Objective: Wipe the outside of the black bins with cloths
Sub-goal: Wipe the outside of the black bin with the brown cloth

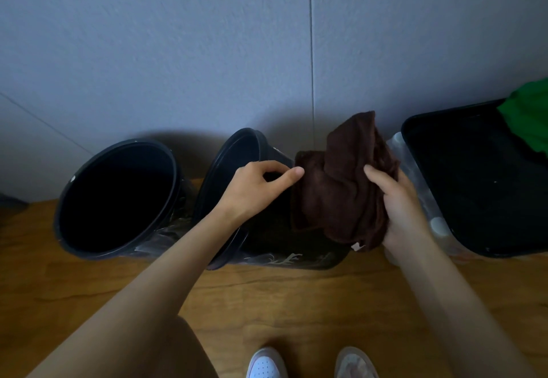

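The brown cloth hides the base end of the middle black bin. A green fabric is cut off at the right edge, above a black lid on a clear container. Both bins lie on the wooden floor against the wall, and the middle one's long axis runs along it, mouth leftward. The left bin gapes toward the camera. The right hand clutches the bunched cloth, and the left hand pinches its edge with curled fingers.
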